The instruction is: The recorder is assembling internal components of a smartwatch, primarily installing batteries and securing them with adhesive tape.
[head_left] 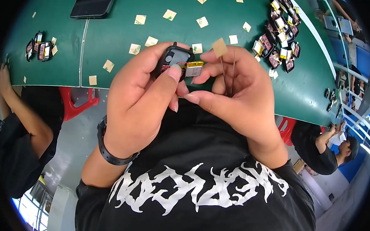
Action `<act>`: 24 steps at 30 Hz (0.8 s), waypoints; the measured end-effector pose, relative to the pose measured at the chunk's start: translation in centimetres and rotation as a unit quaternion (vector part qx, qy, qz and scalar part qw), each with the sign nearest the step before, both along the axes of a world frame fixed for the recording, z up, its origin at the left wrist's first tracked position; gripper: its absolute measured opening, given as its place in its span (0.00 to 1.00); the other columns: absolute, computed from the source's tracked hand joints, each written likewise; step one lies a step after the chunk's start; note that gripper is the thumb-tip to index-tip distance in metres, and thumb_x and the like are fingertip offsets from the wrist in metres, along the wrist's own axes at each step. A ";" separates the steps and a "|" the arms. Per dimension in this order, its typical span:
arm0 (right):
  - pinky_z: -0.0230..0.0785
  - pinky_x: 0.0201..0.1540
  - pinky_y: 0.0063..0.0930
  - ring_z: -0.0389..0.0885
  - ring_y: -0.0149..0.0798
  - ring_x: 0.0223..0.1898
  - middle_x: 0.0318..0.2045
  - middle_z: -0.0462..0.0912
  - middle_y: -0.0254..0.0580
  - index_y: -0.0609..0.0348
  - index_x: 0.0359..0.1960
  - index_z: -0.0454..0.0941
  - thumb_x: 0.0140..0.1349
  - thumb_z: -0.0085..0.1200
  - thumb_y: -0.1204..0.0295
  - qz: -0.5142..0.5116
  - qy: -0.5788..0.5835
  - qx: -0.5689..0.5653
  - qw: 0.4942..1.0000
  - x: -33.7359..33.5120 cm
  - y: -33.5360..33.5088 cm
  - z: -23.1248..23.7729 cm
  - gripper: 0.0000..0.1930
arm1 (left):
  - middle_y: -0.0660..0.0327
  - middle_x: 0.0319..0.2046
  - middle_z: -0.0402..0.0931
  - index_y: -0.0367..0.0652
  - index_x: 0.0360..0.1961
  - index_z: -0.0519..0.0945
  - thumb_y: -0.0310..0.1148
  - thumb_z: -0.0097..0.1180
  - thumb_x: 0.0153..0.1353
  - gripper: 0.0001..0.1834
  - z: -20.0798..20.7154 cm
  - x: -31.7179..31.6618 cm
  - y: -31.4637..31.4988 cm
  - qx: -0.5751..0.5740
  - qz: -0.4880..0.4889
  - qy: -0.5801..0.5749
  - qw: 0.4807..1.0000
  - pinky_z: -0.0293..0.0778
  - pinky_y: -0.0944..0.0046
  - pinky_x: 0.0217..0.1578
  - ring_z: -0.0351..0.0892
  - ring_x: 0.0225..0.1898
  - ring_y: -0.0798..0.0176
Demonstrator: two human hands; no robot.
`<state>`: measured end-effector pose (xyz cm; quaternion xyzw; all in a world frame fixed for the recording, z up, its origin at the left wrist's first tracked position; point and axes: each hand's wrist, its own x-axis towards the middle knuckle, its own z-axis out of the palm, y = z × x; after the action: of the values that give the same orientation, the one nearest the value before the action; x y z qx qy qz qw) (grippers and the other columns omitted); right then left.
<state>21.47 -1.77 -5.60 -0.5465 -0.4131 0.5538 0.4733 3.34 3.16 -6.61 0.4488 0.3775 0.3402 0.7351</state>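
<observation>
My left hand (142,101) grips a black case (177,55). My right hand (250,95) clasps tweezers (224,74), a tan sticker (219,47) on one tip.

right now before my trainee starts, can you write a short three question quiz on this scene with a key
1. What does the left hand hold? A: a dark phone; B: a black casing; C: a red seat.
2. True or false: a tan square sits at one tip of the tweezers in the right hand.
3. On which side of the picture is the larger heap of casings?

Key: 1 B; 2 true; 3 right.
</observation>
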 end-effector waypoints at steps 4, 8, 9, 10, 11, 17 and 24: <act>0.65 0.24 0.13 0.76 0.20 0.27 0.37 0.83 0.41 0.67 0.47 0.78 0.49 0.69 0.86 0.083 -0.192 0.087 0.974 0.6 0.3 0.7 0.22 | 0.58 0.42 0.78 0.31 0.60 0.72 0.26 0.45 0.71 0.18 -0.3 -0.2 0.0 -0.022 -0.009 -0.008 1.000 0.71 0.73 0.29 0.76 0.34 0.72; 0.69 0.26 0.17 0.80 0.27 0.29 0.34 0.84 0.42 0.67 0.41 0.82 0.48 0.70 0.84 0.102 -0.314 0.308 0.892 1.3 1.5 -0.7 0.16 | 0.60 0.43 0.78 0.31 0.60 0.72 0.25 0.45 0.71 0.18 -0.2 0.1 -0.3 0.007 -0.012 0.001 1.000 0.70 0.73 0.31 0.75 0.36 0.73; 0.71 0.25 0.19 0.81 0.29 0.29 0.32 0.84 0.42 0.67 0.39 0.82 0.48 0.70 0.83 0.095 -0.345 0.327 0.875 1.4 1.6 -0.8 0.14 | 0.61 0.42 0.78 0.31 0.60 0.72 0.25 0.44 0.71 0.18 0.1 0.2 -0.4 0.026 -0.008 0.023 0.999 0.70 0.73 0.31 0.75 0.36 0.73; 0.72 0.25 0.21 0.82 0.31 0.30 0.30 0.84 0.42 0.66 0.36 0.83 0.49 0.70 0.82 0.088 -0.377 0.345 0.855 1.4 1.6 -0.9 0.12 | 0.61 0.42 0.78 0.31 0.60 0.73 0.25 0.44 0.71 0.18 0.2 0.4 -0.5 0.045 -0.003 0.044 0.998 0.70 0.74 0.32 0.74 0.36 0.74; 0.72 0.25 0.21 0.82 0.31 0.30 0.30 0.84 0.42 0.66 0.36 0.83 0.49 0.70 0.82 0.087 -0.378 0.344 0.855 1.4 1.6 -0.9 0.12 | 0.61 0.42 0.78 0.31 0.60 0.73 0.25 0.44 0.71 0.18 0.3 0.5 -0.5 0.044 -0.005 0.043 0.998 0.70 0.74 0.32 0.74 0.36 0.74; 0.69 0.23 0.20 0.80 0.29 0.25 0.28 0.85 0.42 0.65 0.37 0.83 0.53 0.67 0.81 0.084 -0.315 0.221 0.919 0.8 1.0 0.4 0.10 | 0.64 0.38 0.78 0.30 0.58 0.74 0.23 0.45 0.70 0.17 -0.5 0.6 -0.6 0.054 0.008 0.039 0.998 0.69 0.75 0.33 0.71 0.32 0.76; 0.71 0.26 0.21 0.82 0.32 0.26 0.28 0.84 0.42 0.65 0.36 0.83 0.52 0.65 0.83 0.081 -0.370 0.278 0.883 1.1 1.6 0.3 0.09 | 0.63 0.42 0.79 0.31 0.57 0.76 0.22 0.46 0.69 0.17 -0.7 0.8 -0.5 0.088 0.008 0.049 0.995 0.69 0.75 0.34 0.73 0.35 0.76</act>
<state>22.53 -0.17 -5.28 -0.5226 -0.7377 0.2105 0.3720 4.13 2.62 -7.34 0.5248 0.3852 0.3550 0.6709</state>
